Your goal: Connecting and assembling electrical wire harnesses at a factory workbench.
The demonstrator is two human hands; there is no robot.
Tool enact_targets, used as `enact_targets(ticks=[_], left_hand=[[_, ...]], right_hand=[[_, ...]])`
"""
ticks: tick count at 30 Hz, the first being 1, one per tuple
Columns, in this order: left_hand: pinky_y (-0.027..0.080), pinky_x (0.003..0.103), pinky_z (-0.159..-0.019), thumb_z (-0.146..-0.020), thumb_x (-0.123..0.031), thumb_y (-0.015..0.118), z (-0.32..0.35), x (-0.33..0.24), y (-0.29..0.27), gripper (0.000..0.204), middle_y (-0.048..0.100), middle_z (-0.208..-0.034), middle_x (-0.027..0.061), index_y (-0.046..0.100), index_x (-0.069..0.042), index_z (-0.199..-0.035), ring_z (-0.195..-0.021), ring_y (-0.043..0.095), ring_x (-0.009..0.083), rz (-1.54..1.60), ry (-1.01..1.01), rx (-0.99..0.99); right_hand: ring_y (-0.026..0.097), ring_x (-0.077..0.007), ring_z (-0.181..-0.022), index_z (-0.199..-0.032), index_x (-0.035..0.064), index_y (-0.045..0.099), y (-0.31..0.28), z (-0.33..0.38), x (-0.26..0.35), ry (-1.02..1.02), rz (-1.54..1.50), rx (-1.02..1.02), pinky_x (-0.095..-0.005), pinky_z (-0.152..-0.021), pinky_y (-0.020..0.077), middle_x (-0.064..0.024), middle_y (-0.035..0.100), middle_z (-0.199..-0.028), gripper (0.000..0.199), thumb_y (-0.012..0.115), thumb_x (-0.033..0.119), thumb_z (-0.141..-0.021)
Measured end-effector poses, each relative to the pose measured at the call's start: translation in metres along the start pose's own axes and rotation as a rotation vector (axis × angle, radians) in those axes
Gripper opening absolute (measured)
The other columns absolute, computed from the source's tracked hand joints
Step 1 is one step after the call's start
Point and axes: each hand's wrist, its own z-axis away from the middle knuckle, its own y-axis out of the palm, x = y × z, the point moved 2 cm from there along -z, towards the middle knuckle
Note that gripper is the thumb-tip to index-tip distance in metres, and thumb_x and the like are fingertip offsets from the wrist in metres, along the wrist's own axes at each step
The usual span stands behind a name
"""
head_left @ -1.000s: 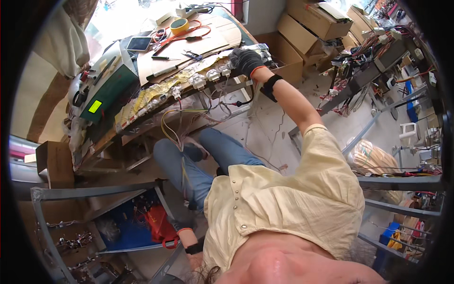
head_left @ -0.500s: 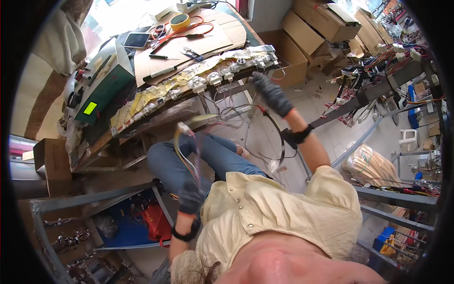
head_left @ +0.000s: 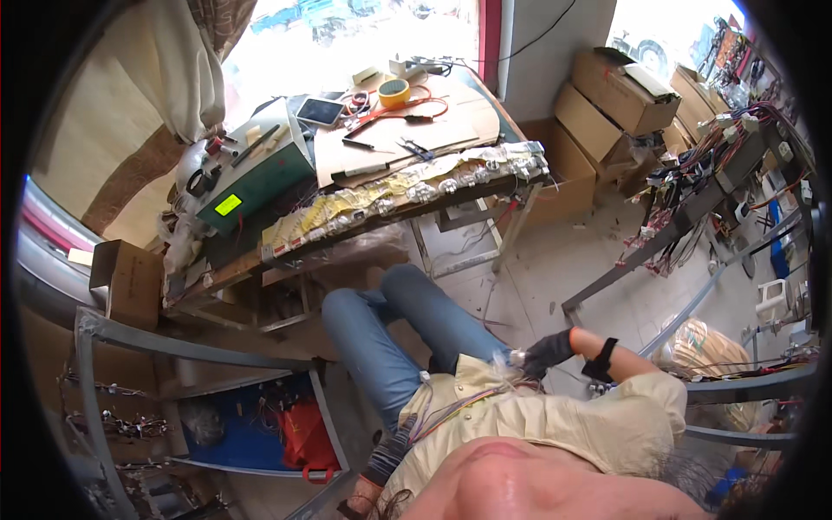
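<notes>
A bundle of thin multicoloured wires, a wire harness (head_left: 459,404), lies across the front of my shirt between my two hands. My left hand (head_left: 388,452), in a dark glove, is closed around its left end low by my waist. At the right side of my lap, my dark-gloved right hand (head_left: 549,353) is closed on the harness's other end. A white connector (head_left: 517,356) sticks out at its fingertips, slightly blurred. Another white connector (head_left: 425,376) rests against my jeans. The fingers' undersides are hidden on both hands.
Ahead stands a workbench with white connectors (head_left: 381,206) along its front edge, a green box (head_left: 260,186), yellow tape roll (head_left: 393,92) and phone (head_left: 320,111). Metal racks (head_left: 195,340) flank me, the right one hung with wires (head_left: 672,227). Cardboard boxes (head_left: 598,130) stand far right.
My right hand has come back from the bench's front edge to my lap's right side. My left hand has dropped nearer my waist. The harness now lies across my shirt; the view has shifted.
</notes>
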Motion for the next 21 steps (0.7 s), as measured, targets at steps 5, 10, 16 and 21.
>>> enact_targets(ticks=[5,10,16,21], left_hand=[[0.05,0.04,-0.075,-0.081,-0.03,0.072,-0.02,0.002,0.003,0.068,0.063,-0.097,0.022,0.042,0.001,-0.134,-0.089,0.063,0.0348,0.035,0.124,-0.008],[0.049,0.04,-0.07,-0.083,-0.03,0.069,-0.034,0.026,0.008,0.061,0.063,-0.086,0.0199,0.046,-0.001,-0.131,-0.083,0.064,0.0334,0.081,-0.251,0.352],[0.047,0.037,-0.064,-0.088,-0.037,0.061,0.035,0.198,0.048,0.05,0.063,-0.076,0.0147,0.053,-0.007,-0.127,-0.066,0.059,0.0279,-0.269,-0.354,0.492],[0.048,0.037,-0.068,-0.091,-0.034,0.058,-0.036,0.268,0.062,0.04,0.065,-0.083,0.0161,0.058,-0.006,-0.12,-0.072,0.061,0.0286,-0.173,-0.42,0.482]], right_hand=[[0.058,-0.0417,-0.099,-0.115,0.0002,0.058,-0.106,0.03,-0.172,0.979,-0.183,-1.354,-0.0444,-0.087,0.0467,-0.0251,0.06,-0.11,0.04,0.05,0.031,-0.091],[0.062,-0.0391,-0.095,-0.105,0.004,0.066,-0.089,-0.037,-0.329,0.888,-0.135,-0.666,-0.045,-0.08,0.0504,-0.0234,0.062,-0.108,0.035,0.052,0.031,-0.088],[0.064,-0.0353,-0.078,-0.092,0.0039,0.061,-0.032,-0.061,-0.287,0.784,-0.513,-1.079,-0.0431,-0.068,0.0497,-0.019,0.066,-0.084,0.027,0.055,0.03,-0.091],[0.059,-0.0407,-0.098,-0.12,0.0007,0.05,-0.08,-0.111,-0.247,0.859,-0.586,-1.644,-0.0426,-0.082,0.0476,-0.0276,0.06,-0.099,0.057,0.068,0.038,-0.081]])
